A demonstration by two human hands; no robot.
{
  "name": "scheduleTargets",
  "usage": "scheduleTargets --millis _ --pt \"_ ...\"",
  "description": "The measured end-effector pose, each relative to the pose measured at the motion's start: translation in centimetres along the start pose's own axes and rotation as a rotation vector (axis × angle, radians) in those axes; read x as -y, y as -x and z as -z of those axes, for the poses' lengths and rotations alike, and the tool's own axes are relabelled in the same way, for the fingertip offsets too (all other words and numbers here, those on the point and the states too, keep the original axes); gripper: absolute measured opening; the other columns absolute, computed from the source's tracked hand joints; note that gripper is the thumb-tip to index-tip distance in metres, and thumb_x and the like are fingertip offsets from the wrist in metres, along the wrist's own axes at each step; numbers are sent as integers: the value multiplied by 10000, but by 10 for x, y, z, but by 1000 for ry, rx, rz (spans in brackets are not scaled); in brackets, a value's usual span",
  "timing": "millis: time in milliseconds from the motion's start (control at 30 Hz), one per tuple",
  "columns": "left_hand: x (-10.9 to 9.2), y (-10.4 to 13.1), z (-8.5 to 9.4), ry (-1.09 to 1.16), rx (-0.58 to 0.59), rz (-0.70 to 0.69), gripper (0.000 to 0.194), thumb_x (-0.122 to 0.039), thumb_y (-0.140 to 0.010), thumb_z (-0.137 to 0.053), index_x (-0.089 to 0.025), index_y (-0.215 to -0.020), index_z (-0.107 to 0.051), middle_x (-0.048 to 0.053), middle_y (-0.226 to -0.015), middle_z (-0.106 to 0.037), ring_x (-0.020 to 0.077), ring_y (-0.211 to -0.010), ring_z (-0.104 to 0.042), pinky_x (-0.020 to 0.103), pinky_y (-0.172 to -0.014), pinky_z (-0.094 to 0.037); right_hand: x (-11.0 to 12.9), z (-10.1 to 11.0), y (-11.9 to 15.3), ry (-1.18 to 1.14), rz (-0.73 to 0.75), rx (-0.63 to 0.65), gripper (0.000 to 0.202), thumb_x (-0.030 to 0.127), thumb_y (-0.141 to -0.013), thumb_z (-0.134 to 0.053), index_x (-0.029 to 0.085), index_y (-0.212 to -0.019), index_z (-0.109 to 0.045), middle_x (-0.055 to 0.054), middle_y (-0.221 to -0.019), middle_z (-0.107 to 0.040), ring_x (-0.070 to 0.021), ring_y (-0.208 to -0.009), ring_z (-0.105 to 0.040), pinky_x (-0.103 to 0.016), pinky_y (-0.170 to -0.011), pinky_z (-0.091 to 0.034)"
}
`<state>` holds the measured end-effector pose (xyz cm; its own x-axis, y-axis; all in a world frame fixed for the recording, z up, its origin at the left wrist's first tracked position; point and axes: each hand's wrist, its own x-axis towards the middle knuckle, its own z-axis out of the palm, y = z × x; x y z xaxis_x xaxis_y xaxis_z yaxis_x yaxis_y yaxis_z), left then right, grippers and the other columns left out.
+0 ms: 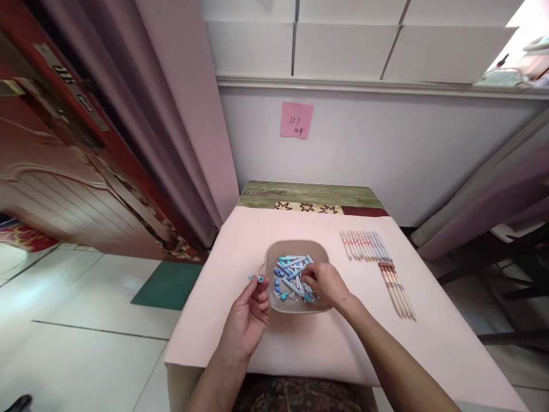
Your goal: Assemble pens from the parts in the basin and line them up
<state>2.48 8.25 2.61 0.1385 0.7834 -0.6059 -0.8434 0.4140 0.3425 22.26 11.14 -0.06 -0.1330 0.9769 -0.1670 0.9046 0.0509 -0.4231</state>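
Where hand (pixel 319 280) reaches, basin (pixel 295 247), pen parts (pixel 295 274) inside

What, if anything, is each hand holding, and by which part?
The left hand pinches a small blue tube about its middle, both ends showing. The right hand is over the bin; whether it holds anything can't be told.

My left hand (pixel 247 316) is turned palm up, its thumb pinched against the forefinger and the other fingers curled, while my right hand (pixel 326 282) is held palm down, fingers bent inward, both bare forearms (pixel 388 355) extended forward.
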Motion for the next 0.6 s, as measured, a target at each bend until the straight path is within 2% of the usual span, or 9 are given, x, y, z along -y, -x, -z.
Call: scheduleTargets --millis 133,300,600 --pt "-1 -2 3 -18 3 -1 71 -120 -874 -523 -111 -825 -574 62 -743 -651 40 -460 -462 125 -358 -367 2 -1 0 129 -14 0 202 210 -786 -537 251 -852 -724 -29 -837 -720 -169 -779 -640 -225 -647 -381" --pt "4 -5 1 -35 -12 29 76 -123 -864 -540 -110 -800 -579 73 -732 -659 46 -457 -463 128 -354 -366 6 -18 -12 215 2 27 239 199 -811 -508 252 -871 -733 -61 -959 -711 -201 -867 -649 -253 -707 -422" --pt "5 -5 2 -40 -13 8 70 -116 -850 -555 -116 -786 -583 80 -728 -668 50 -452 -469 130 -351 -366 17 -36 -43 324 12 70 265 135 -830 -484 141 -945 -722 -158 -983 -710 -243 -903 -664 -297 -769 -474"
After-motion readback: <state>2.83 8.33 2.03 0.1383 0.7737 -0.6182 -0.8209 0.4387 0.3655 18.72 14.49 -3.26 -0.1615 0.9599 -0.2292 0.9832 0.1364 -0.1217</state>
